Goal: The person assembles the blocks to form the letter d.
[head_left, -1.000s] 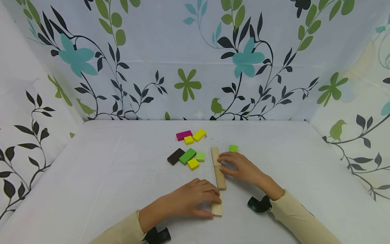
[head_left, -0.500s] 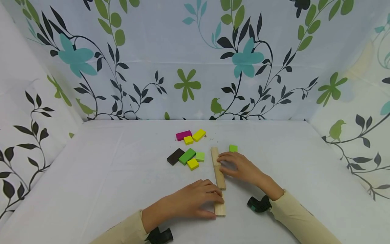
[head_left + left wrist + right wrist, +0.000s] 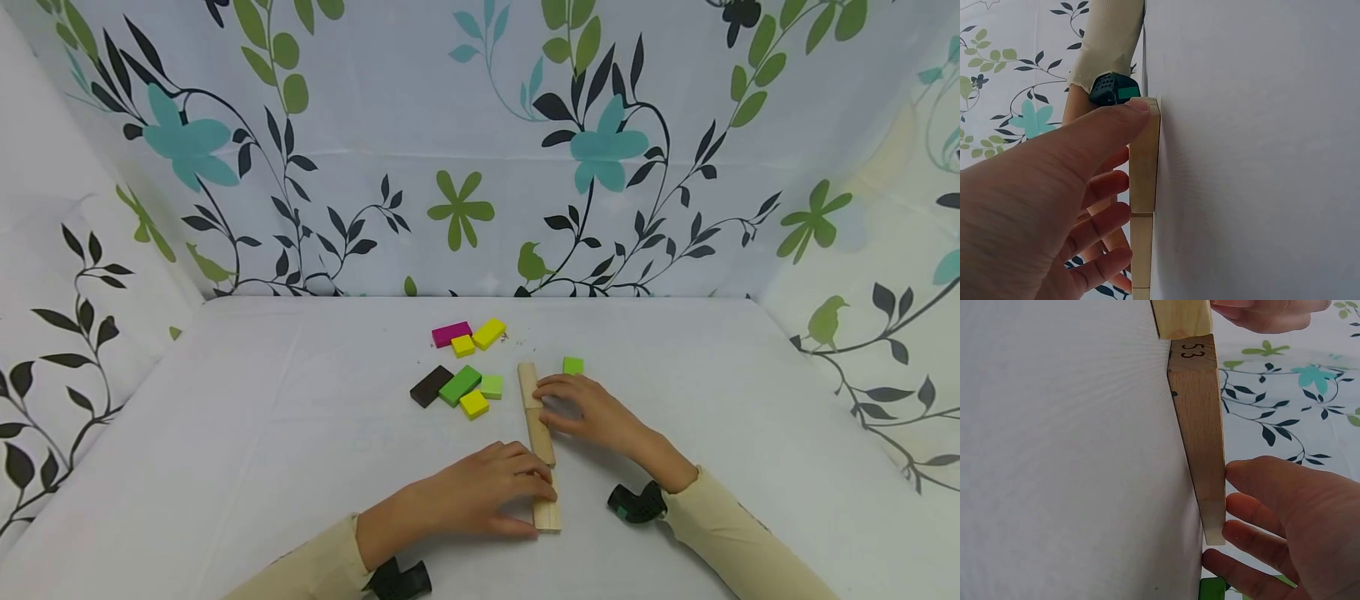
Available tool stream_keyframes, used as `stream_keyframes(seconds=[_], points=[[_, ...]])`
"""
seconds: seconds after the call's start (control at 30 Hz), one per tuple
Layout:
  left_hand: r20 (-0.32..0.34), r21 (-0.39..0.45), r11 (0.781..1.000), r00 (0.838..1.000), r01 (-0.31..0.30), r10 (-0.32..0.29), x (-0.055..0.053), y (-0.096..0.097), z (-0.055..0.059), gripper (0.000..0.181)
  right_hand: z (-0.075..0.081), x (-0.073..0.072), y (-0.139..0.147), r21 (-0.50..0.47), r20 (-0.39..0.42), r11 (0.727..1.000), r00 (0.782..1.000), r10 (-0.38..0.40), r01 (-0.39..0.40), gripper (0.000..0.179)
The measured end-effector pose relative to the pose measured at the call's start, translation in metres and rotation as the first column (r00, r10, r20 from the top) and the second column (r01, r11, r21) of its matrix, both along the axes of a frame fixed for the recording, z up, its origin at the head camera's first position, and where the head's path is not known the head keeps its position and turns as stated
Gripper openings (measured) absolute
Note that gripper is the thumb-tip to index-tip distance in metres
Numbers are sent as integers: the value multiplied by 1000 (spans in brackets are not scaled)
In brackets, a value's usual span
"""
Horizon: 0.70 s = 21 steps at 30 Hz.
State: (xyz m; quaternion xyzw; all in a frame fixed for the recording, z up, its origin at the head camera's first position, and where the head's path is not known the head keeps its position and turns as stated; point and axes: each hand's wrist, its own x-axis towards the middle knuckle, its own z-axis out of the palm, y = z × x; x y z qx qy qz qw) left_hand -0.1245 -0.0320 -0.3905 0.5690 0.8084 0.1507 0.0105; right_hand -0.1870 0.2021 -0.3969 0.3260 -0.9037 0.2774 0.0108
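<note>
Three plain wooden blocks lie in a row running away from me. My left hand holds the nearest wooden block, thumb at its near end and fingers across its upper side. This block meets the near end of the middle block, whose end face bears dark digits in the right wrist view. My right hand touches the row where the middle block meets the far block. Its fingers are loosely bent, with the thumb tip on the middle block's upper edge.
Left of the row lie a dark brown block, a green block, a light green block and a yellow block. Farther back are a magenta block and two yellow ones. Another light green block sits beyond my right hand.
My left hand has slid the nearest block to the right, bringing it up to the end of the middle block. My right hand has stayed in place.
</note>
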Motion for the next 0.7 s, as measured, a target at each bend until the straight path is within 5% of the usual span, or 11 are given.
stream_keyframes(seconds=[0.7], points=[[-70,-40,998,996,-49,46,-4,7,-1,37,1,1,-1,-8,-1,1000,1000,2,-2,30]])
